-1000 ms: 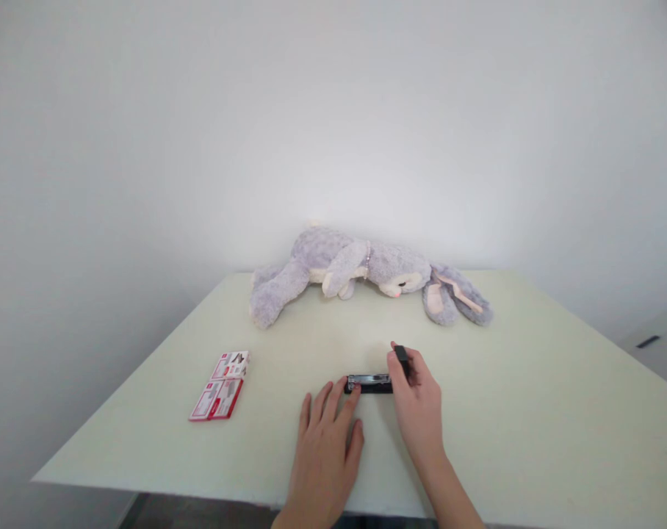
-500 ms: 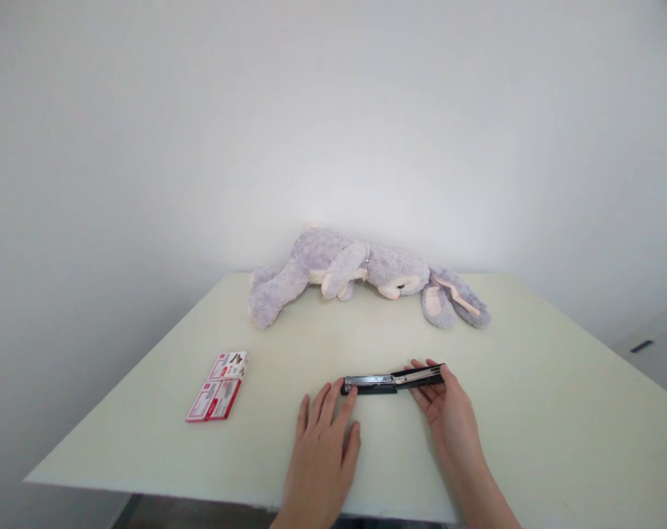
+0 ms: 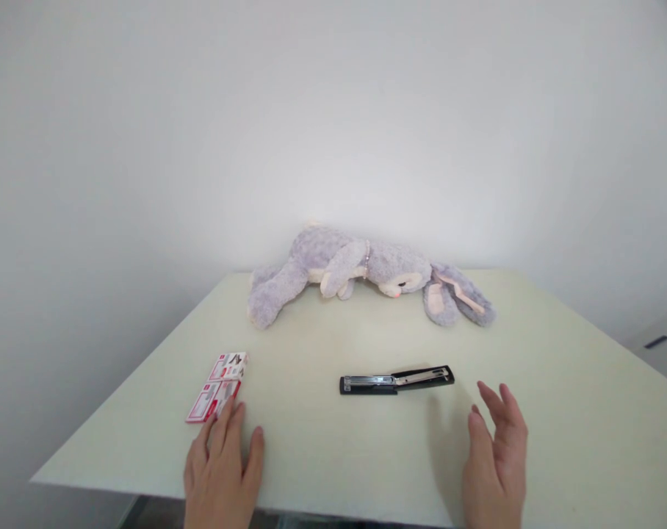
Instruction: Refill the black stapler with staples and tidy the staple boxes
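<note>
I see both hands have come off the black metal stapler (image 3: 397,380), which half a second ago they were steadying at either end. It now lies folded out flat and full length on the pale green table (image 3: 559,411), its silver staple channel showing, so I judge the opening step is finished. My left hand (image 3: 222,470) has slid leftward; its fingers are loosely spread, holding nothing, with the fingertips (image 3: 227,408) touching the near corner of the red-and-white staple boxes (image 3: 219,386). My right hand (image 3: 496,455) hovers edge-on with fingers relaxed and slightly parted, empty, near the stapler's right end but clear of it. A grey plush rabbit (image 3: 366,270) lies behind.
</note>
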A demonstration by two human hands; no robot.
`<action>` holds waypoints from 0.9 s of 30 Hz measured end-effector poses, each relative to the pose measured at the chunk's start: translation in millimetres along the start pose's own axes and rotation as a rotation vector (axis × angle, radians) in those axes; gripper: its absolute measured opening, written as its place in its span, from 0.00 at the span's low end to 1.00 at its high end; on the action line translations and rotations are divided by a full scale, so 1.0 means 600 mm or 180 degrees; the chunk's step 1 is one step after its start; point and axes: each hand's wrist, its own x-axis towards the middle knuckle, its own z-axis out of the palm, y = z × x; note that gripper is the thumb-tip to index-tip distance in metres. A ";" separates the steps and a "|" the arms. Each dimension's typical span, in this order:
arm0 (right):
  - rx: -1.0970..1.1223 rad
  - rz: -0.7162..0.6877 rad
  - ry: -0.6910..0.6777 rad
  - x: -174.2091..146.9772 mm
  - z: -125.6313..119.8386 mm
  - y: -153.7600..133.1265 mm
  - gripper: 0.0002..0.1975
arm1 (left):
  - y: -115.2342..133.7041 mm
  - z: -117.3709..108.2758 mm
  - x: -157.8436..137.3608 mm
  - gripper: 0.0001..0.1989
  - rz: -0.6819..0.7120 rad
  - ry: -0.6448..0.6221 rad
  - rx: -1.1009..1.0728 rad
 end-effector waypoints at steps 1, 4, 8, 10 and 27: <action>-0.0034 0.0023 -0.0072 -0.004 -0.006 0.003 0.34 | -0.009 -0.003 -0.005 0.25 0.0100 -0.0102 -0.0002; -0.0279 0.0270 -0.0585 -0.015 -0.022 0.018 0.27 | -0.017 -0.006 -0.012 0.19 0.0411 -0.0302 -0.0274; -0.0770 0.0611 -0.1781 -0.020 -0.023 0.033 0.23 | 0.023 -0.005 0.000 0.07 0.0746 -0.0763 -0.0946; -0.1031 0.0585 -0.2341 -0.018 -0.013 0.035 0.22 | 0.063 -0.007 0.008 0.04 0.0941 -0.1126 -0.1285; -0.0896 0.0917 -0.3034 -0.003 0.026 0.028 0.16 | 0.211 0.008 0.021 0.25 0.1302 -0.1807 -0.1929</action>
